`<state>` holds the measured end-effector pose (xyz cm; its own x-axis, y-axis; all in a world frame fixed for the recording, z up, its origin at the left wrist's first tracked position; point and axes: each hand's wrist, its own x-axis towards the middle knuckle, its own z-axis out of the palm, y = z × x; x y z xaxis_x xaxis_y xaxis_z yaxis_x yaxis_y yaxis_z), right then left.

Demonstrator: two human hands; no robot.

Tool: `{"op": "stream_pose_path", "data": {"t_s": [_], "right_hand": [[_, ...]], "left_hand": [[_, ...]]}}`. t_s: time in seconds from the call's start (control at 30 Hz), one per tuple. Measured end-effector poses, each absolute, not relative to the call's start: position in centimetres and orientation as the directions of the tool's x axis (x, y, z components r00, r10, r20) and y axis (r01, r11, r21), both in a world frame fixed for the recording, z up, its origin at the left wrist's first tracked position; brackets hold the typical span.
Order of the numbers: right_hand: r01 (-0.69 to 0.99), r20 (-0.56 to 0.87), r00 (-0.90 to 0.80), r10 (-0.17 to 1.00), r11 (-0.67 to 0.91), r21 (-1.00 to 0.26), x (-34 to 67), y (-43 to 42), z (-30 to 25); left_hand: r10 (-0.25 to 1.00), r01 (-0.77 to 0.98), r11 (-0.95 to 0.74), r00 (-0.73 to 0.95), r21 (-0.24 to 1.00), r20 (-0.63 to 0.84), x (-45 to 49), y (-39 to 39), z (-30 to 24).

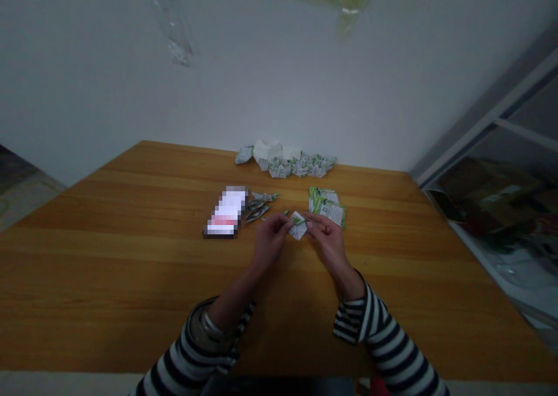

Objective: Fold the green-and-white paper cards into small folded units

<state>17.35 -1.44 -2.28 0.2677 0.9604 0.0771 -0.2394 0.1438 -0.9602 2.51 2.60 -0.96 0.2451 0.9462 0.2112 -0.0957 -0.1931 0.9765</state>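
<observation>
Folded paper piece [298,227] pinched between both hands, just above the middle of the worktop [131,268].
The left hand [269,240] and right hand [328,240] each clench a fingertip grip on one side, likely to keep its creases tight. Flat printed sheets [328,207] lie just beside the right hand, in easy reach. Thin folded bits [260,205] and a phone [226,211] sit near the left. A pile of folded pieces [285,162] rests at the far edge, out of the way.

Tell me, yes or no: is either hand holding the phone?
No, the phone lies on the table; the left hand and right hand pinch a folded paper.
</observation>
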Motion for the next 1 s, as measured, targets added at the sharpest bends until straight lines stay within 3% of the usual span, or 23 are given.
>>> {"op": "stream_pose_path", "data": {"t_s": [0.33,0.43,0.6,0.73,0.9,1.0], "right_hand": [[-0.135,0.143,0.460,0.876,0.228,-0.964,16.6,-1.7,-3.1],[-0.151,0.129,0.444,0.887,0.216,-0.965,16.6,-1.7,-3.1],[-0.139,0.041,0.257,0.965,0.078,-0.987,17.1,-1.4,-2.9],[-0.089,0.071,0.350,0.934,0.108,-0.990,17.4,-1.1,-3.3],[-0.035,0.137,0.475,0.869,0.174,-0.984,17.4,-1.3,-3.4],[-0.003,0.155,0.501,0.851,0.181,-0.983,17.4,-1.4,-3.1]], "left_hand": [[0.945,-0.123,-0.150,0.273,0.981,0.178,3.0,2.6,-1.7],[0.957,-0.168,-0.082,0.263,0.982,0.125,3.0,2.7,-1.6],[0.968,-0.187,-0.059,0.229,0.981,0.101,2.9,2.8,-1.7],[0.949,-0.123,-0.100,0.288,0.987,0.132,3.1,2.7,-2.5],[0.957,-0.200,0.109,0.287,0.974,-0.048,3.1,3.3,-2.9],[0.953,-0.155,0.182,0.270,0.971,-0.136,2.7,3.7,-2.5]]}}
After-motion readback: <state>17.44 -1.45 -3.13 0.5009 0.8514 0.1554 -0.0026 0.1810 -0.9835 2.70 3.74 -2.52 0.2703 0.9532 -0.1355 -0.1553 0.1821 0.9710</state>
